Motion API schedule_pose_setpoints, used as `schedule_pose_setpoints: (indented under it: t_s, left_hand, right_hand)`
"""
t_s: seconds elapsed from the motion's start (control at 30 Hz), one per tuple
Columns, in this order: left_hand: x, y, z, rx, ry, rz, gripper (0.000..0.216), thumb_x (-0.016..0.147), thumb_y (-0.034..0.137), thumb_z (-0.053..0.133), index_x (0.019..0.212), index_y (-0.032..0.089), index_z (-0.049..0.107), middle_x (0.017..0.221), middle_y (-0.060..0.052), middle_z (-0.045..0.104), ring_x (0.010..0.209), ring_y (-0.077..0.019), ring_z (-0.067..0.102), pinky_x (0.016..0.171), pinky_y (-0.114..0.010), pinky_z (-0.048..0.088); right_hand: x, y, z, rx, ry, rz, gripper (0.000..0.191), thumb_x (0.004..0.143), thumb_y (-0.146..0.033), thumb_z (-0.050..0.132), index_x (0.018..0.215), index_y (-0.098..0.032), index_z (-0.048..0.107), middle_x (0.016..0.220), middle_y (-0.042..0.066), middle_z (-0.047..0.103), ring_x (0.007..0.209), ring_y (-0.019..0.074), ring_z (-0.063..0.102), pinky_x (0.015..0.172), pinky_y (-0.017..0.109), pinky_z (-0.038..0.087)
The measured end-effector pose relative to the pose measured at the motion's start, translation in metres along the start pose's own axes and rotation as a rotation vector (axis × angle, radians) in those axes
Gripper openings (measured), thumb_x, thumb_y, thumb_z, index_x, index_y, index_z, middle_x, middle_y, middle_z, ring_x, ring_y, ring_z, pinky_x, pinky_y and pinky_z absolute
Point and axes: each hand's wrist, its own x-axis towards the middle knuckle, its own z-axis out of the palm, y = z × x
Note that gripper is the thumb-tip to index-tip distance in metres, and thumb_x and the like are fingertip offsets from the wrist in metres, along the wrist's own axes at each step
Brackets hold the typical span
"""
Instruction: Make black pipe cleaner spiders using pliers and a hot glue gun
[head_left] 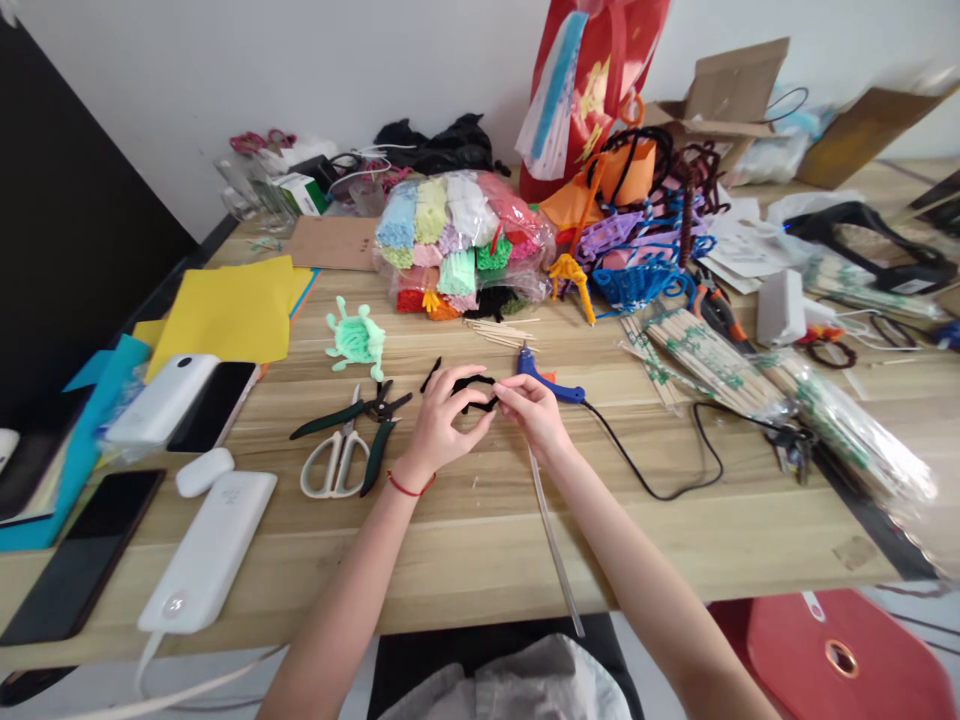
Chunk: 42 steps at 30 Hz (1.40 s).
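A black fuzzy pipe cleaner (477, 379), bent into a rough ring, is held above the table between my hands. My left hand (437, 425), with a red cord at the wrist, curls its fingers and thumb around the ring's left side. The right side is pinched between the thumb and fingertips of my right hand (534, 408). A blue glue gun (551, 382) lies just beyond my right hand, and a clear glue stick (553, 545) runs below it. To the left are white-handled scissors (332, 465), green-handled cutters (381, 440) and a mint-green fuzzy figure (357, 338).
Bagged pipe cleaners (461, 240) and wooden sticks (504, 333) lie behind my hands. A tangled colourful pile (630, 235) stands at back right, before a red bag (600, 90). Phones and a white power bank (214, 550) occupy the left; the glue gun's black cable (637, 470) curves right.
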Motion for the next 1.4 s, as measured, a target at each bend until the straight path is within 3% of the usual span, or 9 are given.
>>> schedule_pose_setpoints:
  t_s: [0.27, 0.63, 0.8, 1.1, 1.4]
  left_hand:
    - [0.000, -0.001, 0.000, -0.003, -0.006, -0.003, 0.008, 0.079, 0.019, 0.063, 0.086, 0.022, 0.061, 0.123, -0.007, 0.058, 0.116, -0.0220, 0.053, 0.101, -0.044, 0.042]
    - [0.000, -0.002, -0.001, 0.006, -0.006, -0.008, 0.006, 0.079, 0.020, 0.064, 0.084, 0.023, 0.062, 0.124, -0.007, 0.058, 0.117, -0.0233, 0.053, 0.101, -0.046, 0.042]
    - [0.000, -0.002, 0.000, 0.002, -0.001, -0.023, 0.011, 0.081, 0.021, 0.063, 0.092, 0.023, 0.060, 0.123, -0.007, 0.058, 0.117, -0.0223, 0.053, 0.102, -0.045, 0.041]
    - [-0.001, -0.004, 0.000, 0.018, 0.011, -0.031, 0.008, 0.081, 0.023, 0.064, 0.088, 0.023, 0.061, 0.122, -0.007, 0.059, 0.116, -0.0232, 0.053, 0.101, -0.046, 0.041]
    - [0.000, -0.005, 0.000, 0.038, 0.017, -0.018, 0.007, 0.081, 0.024, 0.064, 0.088, 0.024, 0.063, 0.122, -0.006, 0.059, 0.116, -0.0223, 0.053, 0.100, -0.045, 0.041]
  right_hand:
    - [0.001, -0.005, -0.001, -0.015, -0.027, -0.013, 0.032, 0.058, -0.043, 0.081, 0.072, -0.020, 0.065, 0.053, -0.004, 0.057, 0.047, 0.0074, 0.043, 0.046, 0.023, 0.030]
    - [0.003, -0.010, -0.004, -0.073, -0.088, -0.024, 0.034, 0.055, -0.041, 0.083, 0.079, -0.021, 0.069, 0.062, -0.002, 0.064, 0.053, 0.0093, 0.051, 0.052, 0.024, 0.039]
    - [0.004, -0.009, -0.005, -0.097, -0.060, -0.066, 0.032, 0.053, -0.038, 0.084, 0.075, -0.021, 0.070, 0.064, -0.001, 0.066, 0.055, 0.0102, 0.053, 0.053, 0.025, 0.042]
    - [0.002, -0.010, -0.004, -0.126, -0.042, -0.148, 0.030, 0.053, -0.039, 0.084, 0.073, -0.023, 0.070, 0.077, 0.001, 0.070, 0.065, 0.0139, 0.060, 0.062, 0.029, 0.049]
    - [0.002, -0.008, -0.004, -0.125, -0.046, -0.164, 0.028, 0.055, -0.038, 0.083, 0.074, -0.023, 0.070, 0.076, 0.001, 0.069, 0.064, 0.0135, 0.060, 0.064, 0.029, 0.049]
